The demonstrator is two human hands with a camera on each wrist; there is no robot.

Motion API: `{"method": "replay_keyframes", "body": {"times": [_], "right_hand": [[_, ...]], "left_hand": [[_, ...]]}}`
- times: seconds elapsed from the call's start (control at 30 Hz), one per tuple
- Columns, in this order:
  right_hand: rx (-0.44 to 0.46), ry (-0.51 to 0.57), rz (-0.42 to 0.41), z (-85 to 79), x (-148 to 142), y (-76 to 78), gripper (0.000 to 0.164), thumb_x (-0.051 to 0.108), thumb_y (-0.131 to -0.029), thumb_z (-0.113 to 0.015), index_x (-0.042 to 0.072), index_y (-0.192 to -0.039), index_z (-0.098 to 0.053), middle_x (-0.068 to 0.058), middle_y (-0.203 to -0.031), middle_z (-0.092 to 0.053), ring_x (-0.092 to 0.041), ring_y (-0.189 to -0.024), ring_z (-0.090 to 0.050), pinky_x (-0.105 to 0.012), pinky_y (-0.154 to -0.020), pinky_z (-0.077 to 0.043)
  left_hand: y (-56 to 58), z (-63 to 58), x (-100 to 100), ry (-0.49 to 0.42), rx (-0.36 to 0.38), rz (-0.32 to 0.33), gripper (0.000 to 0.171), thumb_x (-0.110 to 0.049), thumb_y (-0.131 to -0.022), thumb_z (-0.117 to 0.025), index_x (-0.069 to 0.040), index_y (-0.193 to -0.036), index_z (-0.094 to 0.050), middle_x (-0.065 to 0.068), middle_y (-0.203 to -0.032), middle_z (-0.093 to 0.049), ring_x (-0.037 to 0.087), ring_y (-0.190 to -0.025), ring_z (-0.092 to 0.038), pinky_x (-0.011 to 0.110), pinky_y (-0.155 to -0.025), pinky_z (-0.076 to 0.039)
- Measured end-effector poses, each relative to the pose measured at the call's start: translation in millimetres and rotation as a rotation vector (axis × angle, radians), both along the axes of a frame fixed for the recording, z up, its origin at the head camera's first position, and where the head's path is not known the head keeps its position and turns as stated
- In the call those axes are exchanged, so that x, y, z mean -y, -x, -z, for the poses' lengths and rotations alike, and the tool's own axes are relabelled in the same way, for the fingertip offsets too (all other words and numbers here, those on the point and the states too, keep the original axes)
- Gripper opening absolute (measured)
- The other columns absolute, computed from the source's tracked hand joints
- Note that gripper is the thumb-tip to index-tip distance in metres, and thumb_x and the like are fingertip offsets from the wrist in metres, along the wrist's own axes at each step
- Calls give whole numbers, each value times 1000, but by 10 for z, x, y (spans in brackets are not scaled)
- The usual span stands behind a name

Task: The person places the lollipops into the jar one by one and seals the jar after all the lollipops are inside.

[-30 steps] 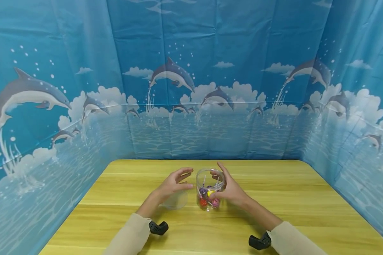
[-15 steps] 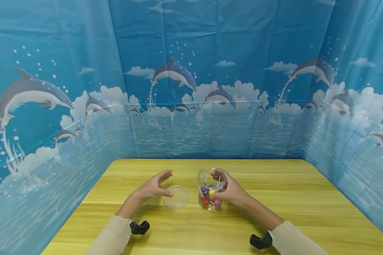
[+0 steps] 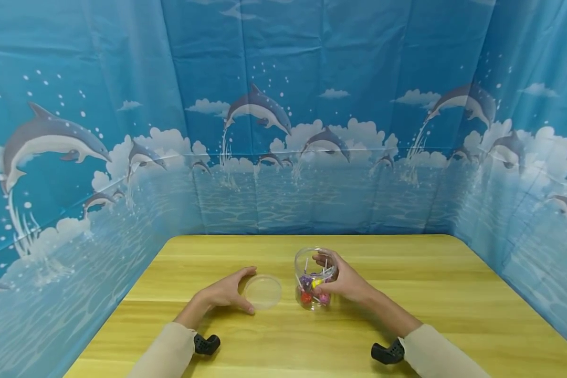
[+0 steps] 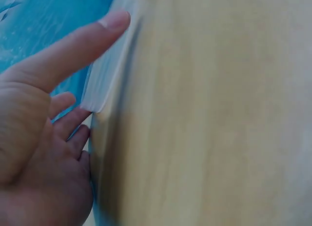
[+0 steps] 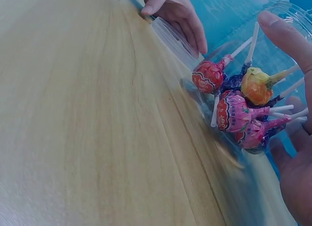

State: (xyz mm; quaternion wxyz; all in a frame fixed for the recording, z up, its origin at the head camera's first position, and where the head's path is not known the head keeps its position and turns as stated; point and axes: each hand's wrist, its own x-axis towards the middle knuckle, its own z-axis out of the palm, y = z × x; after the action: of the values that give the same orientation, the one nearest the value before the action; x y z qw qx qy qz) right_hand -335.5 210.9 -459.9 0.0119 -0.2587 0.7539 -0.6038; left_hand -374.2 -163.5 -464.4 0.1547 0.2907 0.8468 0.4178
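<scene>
My right hand holds a clear, lidless plastic jar, its thumb on the near side and fingers curled round the far side. Inside are several wrapped lollipops, red, pink, yellow-orange and dark purple, with white sticks. A clear round lid lies flat on the table to the left of the jar. Spread at the lid's left edge is my left hand, thumb in front and fingers behind. In the left wrist view, that thumb is straight and the fingertips come right up to the side of the lid.
A yellow wood-grain table carries both things. Around its back and sides hangs a blue curtain printed with dolphins. Black wrist mounts show at both sleeves.
My left hand has moved left, away from beside the jar, and then come down around the lid's left edge. The right hand has settled its fingers round the jar.
</scene>
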Motion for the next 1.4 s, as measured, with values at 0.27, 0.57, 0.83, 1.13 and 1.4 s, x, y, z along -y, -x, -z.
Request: {"method": "replay_keyframes", "body": {"times": [0.27,0.57,0.83,1.13,1.4], "right_hand": [[31,24,-2,7,-7,15,94,-2,-85,-84,-2,-158,-25,-26,-159,-36,-50,-146,-30,-33,-107,-46],[19,25,-1,14,-16,37,92,-2,-84,-84,-1,-157,-28,-26,-158,-37,-48,-146,-31,-33,-107,-45],[0,9,-11,35,-24,64,91,-1,-84,-85,0,-156,-30,-25,-158,-39,-47,-145,-34,-29,-104,-47],[5,19,-22,86,-38,50,93,-1,-84,-84,0,-158,-28,-26,-158,-38,-49,-145,-32,-24,-103,-46],[-2,43,-35,70,-25,62,93,0,-84,-84,-1,-158,-27,-26,-158,-38,-50,-146,-31,-23,-102,-46]], "left_hand": [[-30,12,-42,-3,-37,-73,107,-25,-73,-97,-3,-159,-37,16,-156,-43,37,-138,-42,57,-108,-40],[-22,-23,-27,5,-48,-61,101,-26,-73,-97,-5,-156,-43,13,-152,-45,35,-133,-45,56,-105,-42],[11,-39,5,22,-75,-96,97,-27,-75,-96,-6,-154,-46,14,-152,-43,37,-135,-44,60,-106,-40],[6,-185,-16,-103,-77,-103,92,-25,-82,-91,-9,-157,-41,15,-155,-39,42,-140,-39,59,-106,-43],[9,-345,-125,-196,-55,-50,89,-17,-85,-88,-9,-158,-39,14,-160,-35,42,-148,-29,60,-113,-36]]}}
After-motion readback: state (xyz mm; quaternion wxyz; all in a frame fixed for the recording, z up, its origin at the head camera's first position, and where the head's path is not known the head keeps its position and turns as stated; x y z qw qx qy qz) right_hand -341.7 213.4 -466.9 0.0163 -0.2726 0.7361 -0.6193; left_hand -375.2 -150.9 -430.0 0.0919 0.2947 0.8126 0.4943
